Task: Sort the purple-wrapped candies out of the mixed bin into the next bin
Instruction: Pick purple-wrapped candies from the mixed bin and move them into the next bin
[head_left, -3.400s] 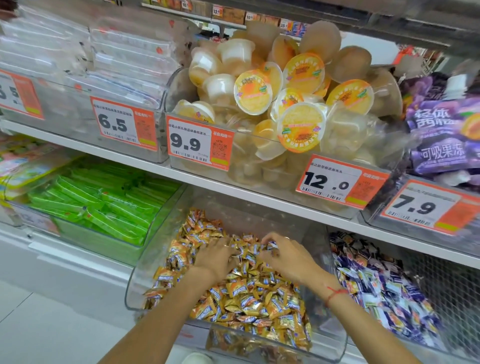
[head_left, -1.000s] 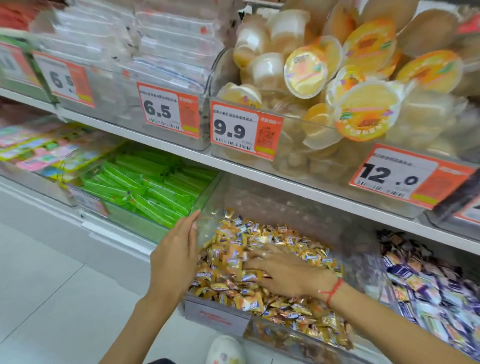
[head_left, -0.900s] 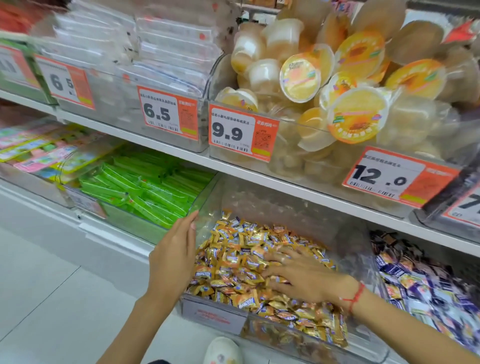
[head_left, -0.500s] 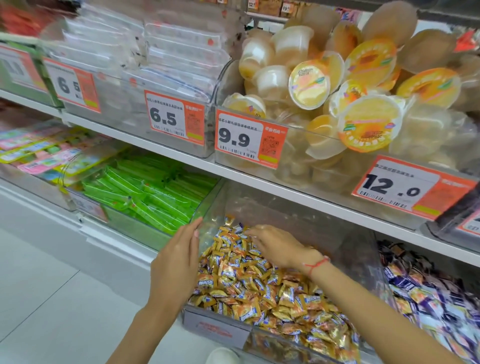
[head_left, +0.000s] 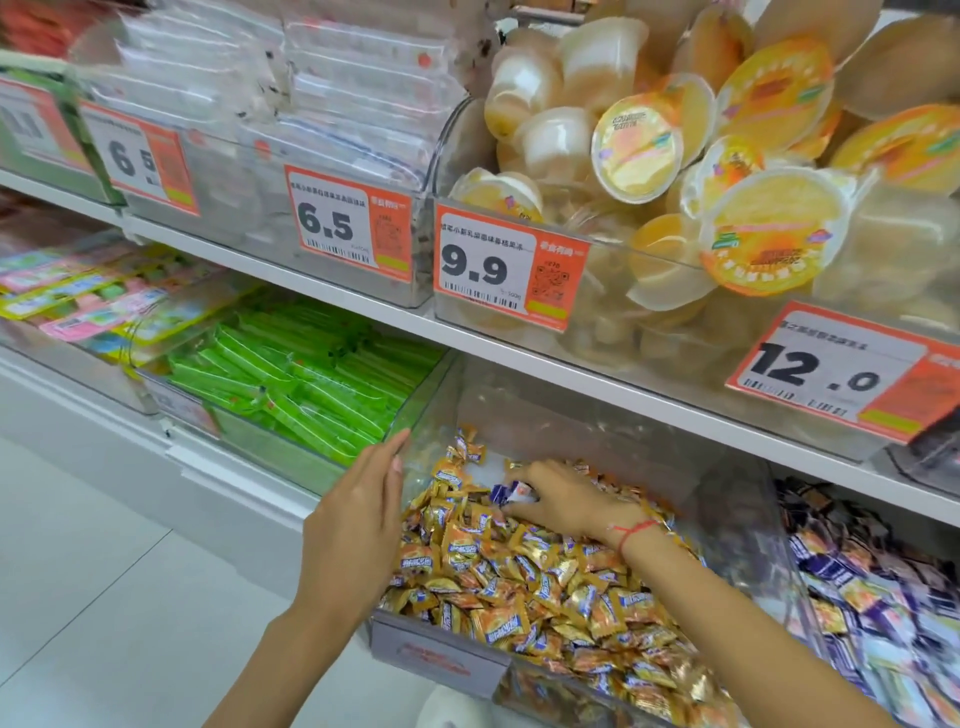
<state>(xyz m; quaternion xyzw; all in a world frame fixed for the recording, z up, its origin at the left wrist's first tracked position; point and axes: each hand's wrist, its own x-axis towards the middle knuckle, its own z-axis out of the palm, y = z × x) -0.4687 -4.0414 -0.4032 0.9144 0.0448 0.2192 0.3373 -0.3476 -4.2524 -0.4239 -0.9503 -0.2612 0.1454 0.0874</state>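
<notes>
Gold-orange wrappers with blue labels (head_left: 519, 582) fill mixed bin; one purple-white candy (head_left: 511, 491) among them. Neighbouring bin's candies (head_left: 872, 597) purple-white. Red wrist string (head_left: 636, 531).

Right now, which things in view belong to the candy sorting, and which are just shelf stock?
Job:
purple candy, pinched by right hand
mixed bin of gold candies
purple bin next door
left hand on the mixed bin's left wall

Not the job:
green packs
jelly cups
price tags
</notes>
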